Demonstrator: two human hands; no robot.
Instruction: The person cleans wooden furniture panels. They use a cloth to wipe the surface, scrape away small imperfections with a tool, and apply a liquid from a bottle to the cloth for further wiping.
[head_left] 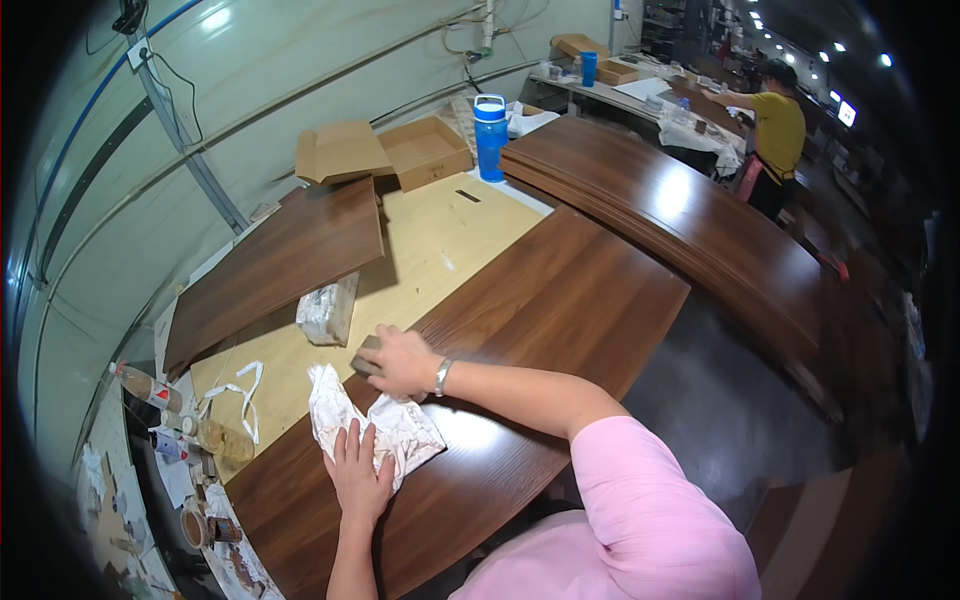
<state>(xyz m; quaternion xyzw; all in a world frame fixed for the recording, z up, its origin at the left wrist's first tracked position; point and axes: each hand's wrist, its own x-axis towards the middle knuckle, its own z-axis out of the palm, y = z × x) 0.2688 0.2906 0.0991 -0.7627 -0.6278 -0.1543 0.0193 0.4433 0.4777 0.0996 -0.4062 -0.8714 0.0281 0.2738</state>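
A long dark-brown wood-grain panel (pixel 540 300) lies across the bench in front of me. My right hand (pixel 406 364) is closed around a small grey-brown block (pixel 368 350), perhaps a sanding block, at the panel's far long edge. Just nearer, a crumpled white cloth (pixel 408 425) with brownish smudges lies on the panel. Flat on that cloth rests my left hand (pixel 360 470), its fingers spread. Beyond the hands, a wrapped whitish block (pixel 326 312) stands under the edge of a second brown panel (pixel 290 260), which sits tilted.
An open cardboard box (pixel 425 152) and a blue bottle (pixel 490 140) stand at the back of the pale board (pixel 440 235). Stacked brown panels (pixel 680 200) lie to the right. Bottles (pixel 218 438) and a jar (pixel 196 526) crowd the left. A person (pixel 778 130) works far right.
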